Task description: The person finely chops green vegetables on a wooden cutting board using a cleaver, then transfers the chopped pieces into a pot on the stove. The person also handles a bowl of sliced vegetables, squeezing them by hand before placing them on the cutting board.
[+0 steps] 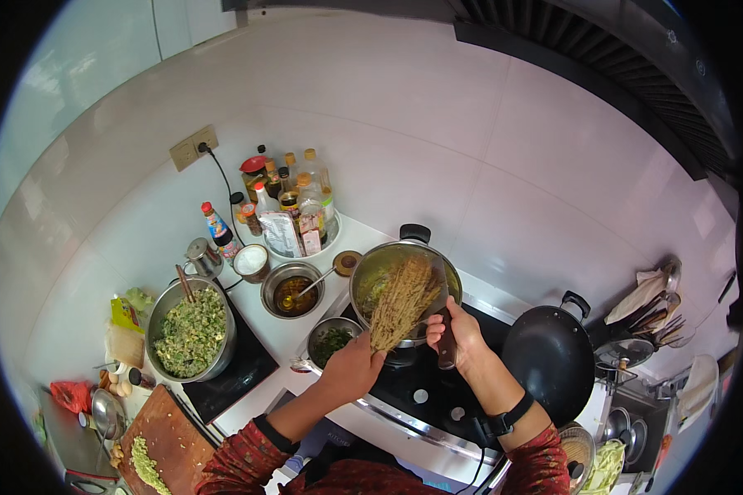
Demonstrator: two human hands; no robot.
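Observation:
My left hand [354, 365] grips the narrow end of a bundled straw brush [402, 303], its bristles spread over the steel pot [354, 272]. In my right hand [461, 331] is the dark wooden handle of a cleaver [447, 340]. The grey blade lies close along the right side of the bristles; whether they touch I cannot tell. Some greenish-yellow food shows inside the pot, partly hidden by the brush. Just left of the pot, near my left hand, a small steel bowl [312, 340] contains chopped dark greens [333, 343].
A black wok [548, 365] stands at the right of the black stovetop [408, 396]. Leftward are a bowl of brown sauce [292, 291] with a spoon, a large pot of chopped filling [189, 334] and a wooden cutting board [167, 433]. Several bottles [309, 192] crowd a tray by the wall.

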